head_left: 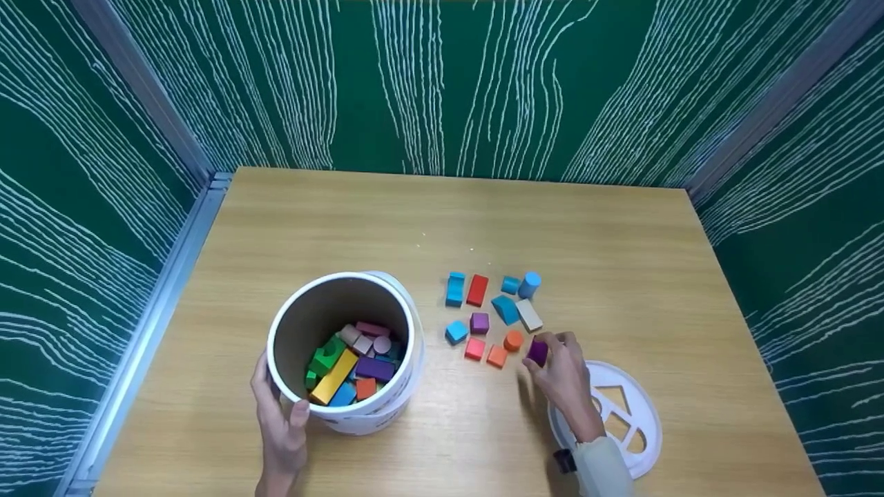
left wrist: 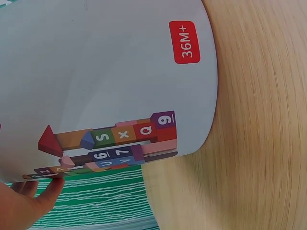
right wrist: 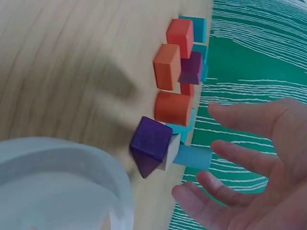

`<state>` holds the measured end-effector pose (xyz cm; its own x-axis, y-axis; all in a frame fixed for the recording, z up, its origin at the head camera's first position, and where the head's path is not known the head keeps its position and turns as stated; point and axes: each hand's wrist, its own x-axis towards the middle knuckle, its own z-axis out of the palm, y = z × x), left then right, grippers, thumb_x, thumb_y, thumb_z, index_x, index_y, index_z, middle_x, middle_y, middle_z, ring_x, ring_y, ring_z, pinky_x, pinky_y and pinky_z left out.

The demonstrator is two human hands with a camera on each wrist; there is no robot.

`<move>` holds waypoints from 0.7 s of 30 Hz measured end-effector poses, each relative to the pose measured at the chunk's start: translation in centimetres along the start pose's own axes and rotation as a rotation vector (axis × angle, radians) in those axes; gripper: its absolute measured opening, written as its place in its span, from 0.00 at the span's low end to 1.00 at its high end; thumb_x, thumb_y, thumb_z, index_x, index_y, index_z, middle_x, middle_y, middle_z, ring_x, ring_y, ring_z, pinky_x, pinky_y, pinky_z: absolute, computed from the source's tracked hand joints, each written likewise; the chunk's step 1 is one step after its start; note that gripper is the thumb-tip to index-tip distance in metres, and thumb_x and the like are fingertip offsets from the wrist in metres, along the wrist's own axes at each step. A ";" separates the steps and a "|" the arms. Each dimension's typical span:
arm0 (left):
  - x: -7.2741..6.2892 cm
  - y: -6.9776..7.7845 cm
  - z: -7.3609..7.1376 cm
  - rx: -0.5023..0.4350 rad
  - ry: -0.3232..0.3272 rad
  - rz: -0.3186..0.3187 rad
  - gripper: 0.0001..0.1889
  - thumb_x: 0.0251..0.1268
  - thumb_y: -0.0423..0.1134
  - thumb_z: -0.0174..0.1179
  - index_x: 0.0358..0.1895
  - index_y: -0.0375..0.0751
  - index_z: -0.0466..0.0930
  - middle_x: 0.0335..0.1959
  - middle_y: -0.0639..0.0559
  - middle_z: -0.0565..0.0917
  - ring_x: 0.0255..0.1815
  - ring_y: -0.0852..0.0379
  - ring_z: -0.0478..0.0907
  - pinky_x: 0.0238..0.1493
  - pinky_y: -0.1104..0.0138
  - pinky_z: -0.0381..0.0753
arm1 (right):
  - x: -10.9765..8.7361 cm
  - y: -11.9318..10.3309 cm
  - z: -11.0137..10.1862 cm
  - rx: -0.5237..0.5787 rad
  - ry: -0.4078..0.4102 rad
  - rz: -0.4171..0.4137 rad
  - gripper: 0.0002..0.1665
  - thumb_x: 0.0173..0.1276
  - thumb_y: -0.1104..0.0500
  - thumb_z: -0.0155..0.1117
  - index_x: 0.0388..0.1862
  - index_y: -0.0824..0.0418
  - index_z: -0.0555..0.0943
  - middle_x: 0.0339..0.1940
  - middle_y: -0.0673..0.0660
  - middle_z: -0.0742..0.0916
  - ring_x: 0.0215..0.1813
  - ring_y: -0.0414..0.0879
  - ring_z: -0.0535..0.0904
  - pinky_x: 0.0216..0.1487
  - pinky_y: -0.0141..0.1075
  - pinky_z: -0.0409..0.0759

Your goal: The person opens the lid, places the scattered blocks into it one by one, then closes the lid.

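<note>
My left hand (head_left: 282, 431) holds the near left side of a white bucket (head_left: 369, 421), its thumb at the rim. Inside the bucket lie coloured blocks, among them a long yellow block (head_left: 334, 377) and a green block (head_left: 327, 355). Printed letter blocks show on the bucket's wall (left wrist: 120, 72) in the left wrist view. My right hand (head_left: 563, 369) is beside a purple block (right wrist: 151, 139); in the right wrist view its fingers are spread and apart from the block. Close to that block stand an orange cylinder (right wrist: 173, 108) and an orange block (right wrist: 167, 67).
A white lid (head_left: 649, 414) with shaped cutouts lies under my right forearm. Several loose blocks lie on the table (head_left: 345, 221) between bucket and lid, including a red block (head_left: 476, 290), a blue cylinder (head_left: 530, 284) and a whitish block (head_left: 529, 315). Green patterned walls surround the table.
</note>
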<state>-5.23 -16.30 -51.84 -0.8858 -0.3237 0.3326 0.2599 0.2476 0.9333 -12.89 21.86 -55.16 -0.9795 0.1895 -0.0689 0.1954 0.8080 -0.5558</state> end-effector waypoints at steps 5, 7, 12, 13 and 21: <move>0.0 0.1 -0.1 0.003 0.001 -0.003 0.37 0.61 0.41 0.50 0.73 0.47 0.48 0.73 0.49 0.55 0.70 0.48 0.55 0.69 0.55 0.56 | 0.6 0.1 0.9 0.015 -0.015 0.006 0.25 0.53 0.63 0.72 0.51 0.64 0.79 0.52 0.67 0.73 0.53 0.63 0.72 0.52 0.55 0.76; 0.0 0.1 -0.1 0.002 0.000 -0.009 0.37 0.60 0.41 0.50 0.74 0.47 0.48 0.73 0.49 0.55 0.70 0.48 0.55 0.69 0.58 0.56 | 0.7 0.2 1.3 0.023 -0.021 0.016 0.23 0.53 0.64 0.72 0.50 0.64 0.79 0.51 0.66 0.73 0.53 0.63 0.72 0.51 0.55 0.76; 0.1 -0.1 -0.1 0.002 -0.003 -0.014 0.37 0.60 0.40 0.51 0.73 0.47 0.48 0.72 0.49 0.56 0.69 0.52 0.56 0.66 0.69 0.58 | 1.0 0.8 2.0 0.023 0.000 0.006 0.16 0.52 0.65 0.72 0.41 0.64 0.82 0.46 0.64 0.75 0.48 0.59 0.73 0.46 0.50 0.77; 0.1 -0.1 -0.1 -0.002 -0.005 -0.006 0.37 0.60 0.40 0.50 0.73 0.46 0.48 0.72 0.49 0.56 0.69 0.52 0.56 0.66 0.69 0.58 | 1.0 0.9 2.1 0.027 0.013 -0.002 0.14 0.51 0.65 0.72 0.39 0.64 0.83 0.44 0.63 0.75 0.46 0.58 0.73 0.45 0.49 0.77; 0.2 -0.2 -0.3 0.003 -0.015 0.008 0.37 0.59 0.40 0.51 0.73 0.47 0.49 0.72 0.49 0.57 0.69 0.52 0.55 0.67 0.69 0.56 | 1.3 1.1 2.2 0.053 0.033 -0.001 0.08 0.52 0.69 0.70 0.32 0.65 0.84 0.40 0.61 0.75 0.42 0.55 0.74 0.41 0.46 0.78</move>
<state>-5.37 -16.69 -51.90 -0.8893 -0.3079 0.3382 0.2662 0.2528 0.9302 -14.09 21.77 -57.65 -0.9774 0.2072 -0.0415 0.1903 0.7778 -0.5990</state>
